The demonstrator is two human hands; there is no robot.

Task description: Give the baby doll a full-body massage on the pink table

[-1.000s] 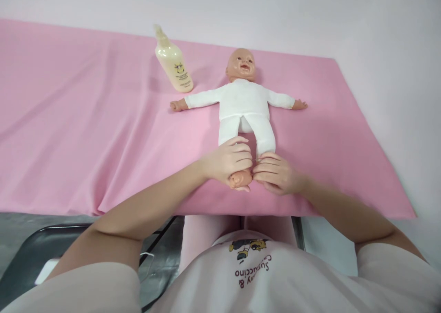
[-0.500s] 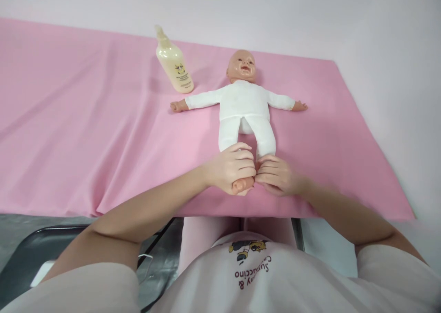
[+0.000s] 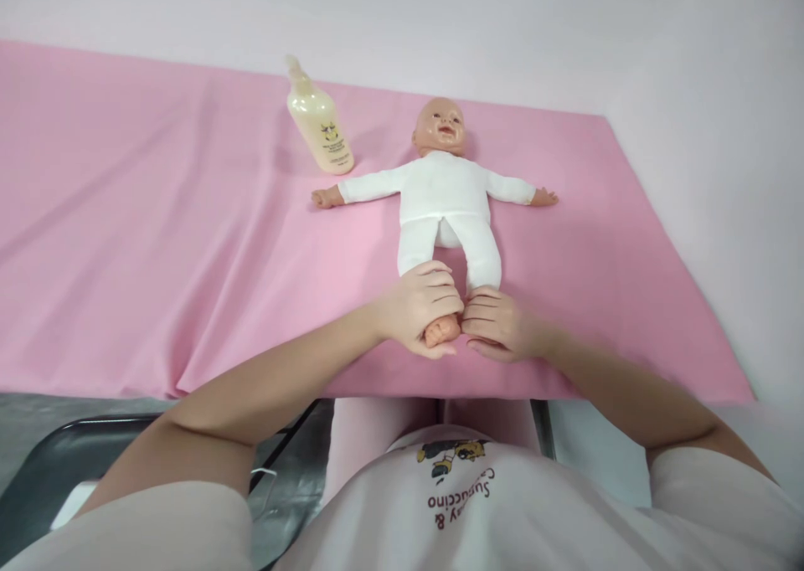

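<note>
A baby doll (image 3: 445,194) in white clothes lies on its back on the pink cloth (image 3: 188,244), arms spread, head toward the wall. My left hand (image 3: 420,305) is wrapped around one of the doll's ankles, with the bare foot (image 3: 441,331) sticking out below my fingers. My right hand (image 3: 499,326) is closed over the doll's other foot, which is hidden under it. The two hands touch each other at the doll's feet.
A cream lotion bottle (image 3: 319,122) with a pump top stands on the cloth left of the doll's head. The cloth's front edge (image 3: 251,387) hangs just beyond my body. A dark tray or frame (image 3: 75,454) sits low at the left.
Both hands stay on the doll's feet with small shifts of the fingers. The view has tilted slightly, so everything sits a little lower in the frame.
</note>
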